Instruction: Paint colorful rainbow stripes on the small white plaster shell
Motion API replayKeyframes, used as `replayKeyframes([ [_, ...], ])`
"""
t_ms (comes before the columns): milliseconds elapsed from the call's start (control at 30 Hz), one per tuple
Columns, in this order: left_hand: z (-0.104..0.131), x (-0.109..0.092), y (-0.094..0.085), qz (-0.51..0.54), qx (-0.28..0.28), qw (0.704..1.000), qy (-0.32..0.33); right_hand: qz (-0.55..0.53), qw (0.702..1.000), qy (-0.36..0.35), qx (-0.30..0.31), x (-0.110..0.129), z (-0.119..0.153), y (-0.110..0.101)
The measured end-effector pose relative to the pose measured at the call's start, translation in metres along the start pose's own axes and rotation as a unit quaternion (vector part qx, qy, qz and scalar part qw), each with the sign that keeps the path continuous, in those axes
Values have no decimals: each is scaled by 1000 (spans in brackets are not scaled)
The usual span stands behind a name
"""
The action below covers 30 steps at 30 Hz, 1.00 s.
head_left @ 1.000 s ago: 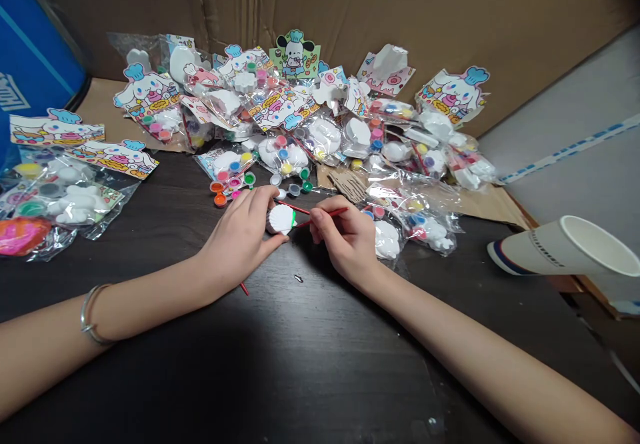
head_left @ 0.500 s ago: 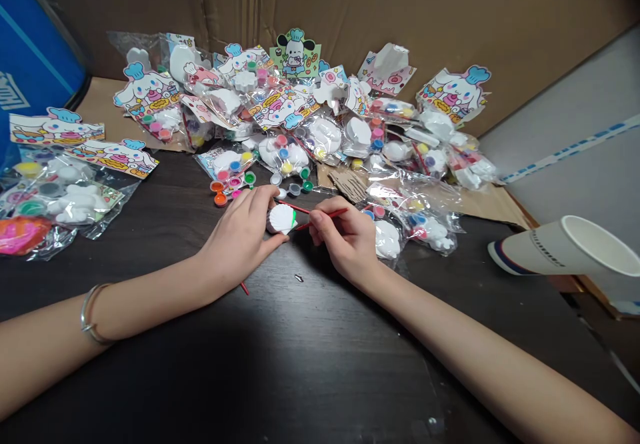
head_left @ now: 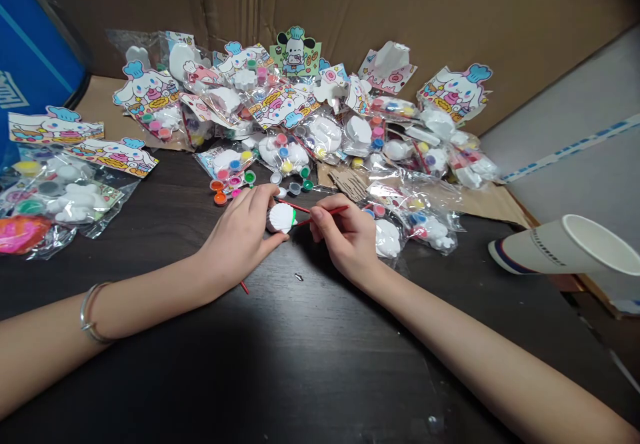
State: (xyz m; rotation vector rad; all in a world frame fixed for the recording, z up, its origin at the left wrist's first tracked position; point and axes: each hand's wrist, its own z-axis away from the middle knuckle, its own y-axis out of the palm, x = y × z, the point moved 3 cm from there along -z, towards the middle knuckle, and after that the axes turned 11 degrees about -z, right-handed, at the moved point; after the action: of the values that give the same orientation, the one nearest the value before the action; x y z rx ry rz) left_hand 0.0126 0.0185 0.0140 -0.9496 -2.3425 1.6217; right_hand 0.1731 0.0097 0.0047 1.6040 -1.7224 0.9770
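Observation:
A small white shell-shaped figurine [head_left: 281,218] with a strip of green paint along its right edge is gripped by my left hand [head_left: 245,221], between thumb and fingers. My right hand [head_left: 345,234] pinches a thin red paintbrush [head_left: 330,213], its tip at the figurine's green edge. Another red stick, likely a brush, shows its end [head_left: 244,288] below my left wrist; a red shaft also lies just beyond the figurine. Behind my hands stand small open paint pots [head_left: 249,178] in orange, pink, green, white and grey.
Plastic bags of white figurines and paint pots [head_left: 325,134] are heaped along the back against a cardboard wall [head_left: 340,4]. More bags [head_left: 75,194] lie at left. A paper cup [head_left: 545,247] stands at the right edge. A small dark-and-white scrap [head_left: 299,277] lies on the dark table.
The brush in my right hand has shifted slightly, its tip now a little higher and further left at the green edge. My left hand and the figurine hold still.

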Motion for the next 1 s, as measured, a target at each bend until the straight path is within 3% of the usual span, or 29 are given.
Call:
replayKeyframes([
  [1000, 0, 0, 0, 1, 4, 1000, -10, 19, 1000, -3, -20, -1, -1, 0],
])
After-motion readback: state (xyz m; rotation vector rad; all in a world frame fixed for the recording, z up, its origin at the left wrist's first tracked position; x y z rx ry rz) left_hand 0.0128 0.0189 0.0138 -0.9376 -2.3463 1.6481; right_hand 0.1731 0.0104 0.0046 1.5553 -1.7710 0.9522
